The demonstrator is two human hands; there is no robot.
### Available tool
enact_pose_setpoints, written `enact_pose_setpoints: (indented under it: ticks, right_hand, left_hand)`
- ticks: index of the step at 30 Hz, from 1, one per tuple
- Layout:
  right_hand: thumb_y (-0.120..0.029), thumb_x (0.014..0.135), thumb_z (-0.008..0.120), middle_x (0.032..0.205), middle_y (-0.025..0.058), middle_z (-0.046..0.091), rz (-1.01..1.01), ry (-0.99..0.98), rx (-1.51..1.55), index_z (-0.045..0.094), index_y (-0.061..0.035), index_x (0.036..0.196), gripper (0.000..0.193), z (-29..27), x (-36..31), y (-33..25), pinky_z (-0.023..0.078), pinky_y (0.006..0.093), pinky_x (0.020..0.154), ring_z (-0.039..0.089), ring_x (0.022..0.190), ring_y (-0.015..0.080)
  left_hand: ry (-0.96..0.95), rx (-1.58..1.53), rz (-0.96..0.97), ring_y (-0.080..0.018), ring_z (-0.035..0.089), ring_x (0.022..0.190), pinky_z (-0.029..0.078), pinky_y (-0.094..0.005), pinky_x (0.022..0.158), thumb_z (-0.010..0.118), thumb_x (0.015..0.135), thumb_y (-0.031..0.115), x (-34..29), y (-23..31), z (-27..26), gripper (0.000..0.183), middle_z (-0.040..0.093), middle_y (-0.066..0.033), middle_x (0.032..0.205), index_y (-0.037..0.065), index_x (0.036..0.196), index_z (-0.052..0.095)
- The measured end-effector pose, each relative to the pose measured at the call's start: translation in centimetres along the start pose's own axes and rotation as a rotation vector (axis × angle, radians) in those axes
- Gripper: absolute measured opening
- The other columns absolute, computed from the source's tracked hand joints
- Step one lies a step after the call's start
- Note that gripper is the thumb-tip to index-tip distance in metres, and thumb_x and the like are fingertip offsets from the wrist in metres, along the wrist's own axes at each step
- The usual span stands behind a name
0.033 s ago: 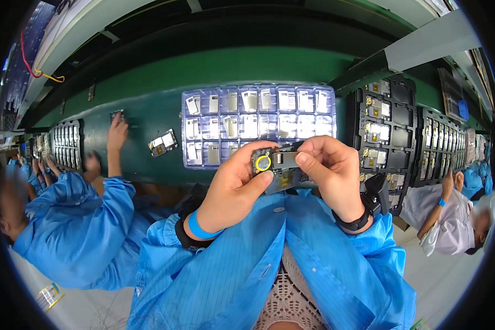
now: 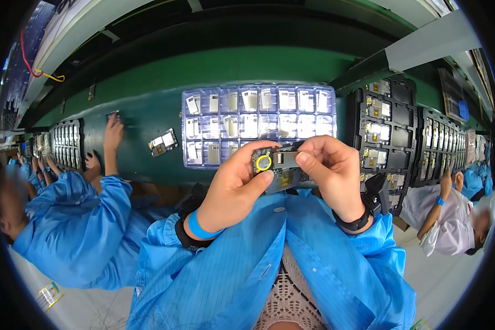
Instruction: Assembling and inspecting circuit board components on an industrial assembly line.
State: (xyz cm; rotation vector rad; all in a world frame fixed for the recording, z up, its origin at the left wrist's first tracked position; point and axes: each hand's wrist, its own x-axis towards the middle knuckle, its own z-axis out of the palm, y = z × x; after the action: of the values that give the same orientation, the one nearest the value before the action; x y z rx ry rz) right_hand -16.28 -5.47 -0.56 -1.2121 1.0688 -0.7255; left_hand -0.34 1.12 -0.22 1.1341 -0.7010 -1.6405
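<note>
In front of my chest, my left hand (image 2: 234, 187) grips a small dark circuit board (image 2: 264, 162) by its left end. A yellow ring with a round silver part inside shows on that end. With thumb and fingers pinched, my right hand (image 2: 330, 173) holds a flat silver metal shield cover (image 2: 284, 159) over the board's upper right part. Whether the cover is seated or just resting there I cannot tell. Just beyond my hands lies a clear plastic compartment tray (image 2: 184, 132) holding several silver covers. Another circuit board (image 2: 163, 143) lies left of the tray.
Black trays (image 2: 404, 121) with several boards stand to the right, below a grey metal post (image 2: 429, 47). On the left, a co-worker's hand (image 2: 113, 132) touches a small dark board on the green bench (image 2: 143, 110). Another person (image 2: 445, 214) sits at the right.
The co-worker's hands on the left have shifted slightly, the nearer one a little to the left. My own hands and the circuit board look unmoved.
</note>
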Motion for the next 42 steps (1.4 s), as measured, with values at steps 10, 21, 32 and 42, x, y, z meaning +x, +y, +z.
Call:
enact_pose_setpoints:
  ticks: [10, 21, 32, 42]
  right_hand:
    - [-0.002, 0.075, 0.062, 0.060, -0.0021, 0.055, -0.015, 0.013, -0.001, 0.059, 0.0006, 0.076, 0.004, 0.2, 0.0, 0.4, 0.036, 0.0166, 0.047, 0.044, 0.053, 0.0012]
    - [-0.003, 0.071, 0.065, 0.057, 0.0032, 0.055, -0.171, 0.105, -0.195, 0.059, 0.0002, 0.074, 0.007, 0.6, -0.4, 0.2, 0.037, 0.0195, 0.042, 0.047, 0.047, 0.0049]
    - [-0.004, 0.069, 0.066, 0.060, 0.0054, 0.053, -0.279, 0.138, -0.347, 0.060, -0.0018, 0.075, 0.009, 0.7, -1.0, -0.6, 0.038, 0.0224, 0.041, 0.049, 0.045, 0.0103]
    - [-0.003, 0.072, 0.064, 0.063, 0.0046, 0.056, -0.188, 0.065, -0.195, 0.059, 0.0008, 0.075, 0.006, -0.3, -0.8, 0.2, 0.038, 0.0211, 0.045, 0.048, 0.049, 0.0071]
  left_hand:
    - [0.012, 0.011, -0.004, -0.0052, 0.050, 0.084, 0.042, -0.0181, 0.068, 0.042, 0.082, -0.008, 0.0, 0.0, 0.2, 0.037, 0.050, -0.0034, 0.099, 0.000, 0.118, 0.037]
    - [0.059, 0.027, -0.012, -0.0051, 0.049, 0.085, 0.041, -0.0183, 0.073, 0.049, 0.085, 0.001, -0.2, -0.2, 0.4, 0.032, 0.053, -0.0044, 0.100, -0.001, 0.116, 0.041]
    - [0.171, 0.093, 0.107, -0.0039, 0.049, 0.080, 0.041, -0.0169, 0.067, 0.052, 0.085, 0.004, 0.0, -1.2, 0.9, 0.023, 0.055, -0.0037, 0.093, 0.000, 0.106, 0.046]
    - [0.046, 0.040, 0.070, -0.0074, 0.049, 0.088, 0.043, -0.0200, 0.074, 0.050, 0.083, -0.003, -0.2, -0.8, 1.0, 0.034, 0.051, -0.0057, 0.101, -0.002, 0.116, 0.040]
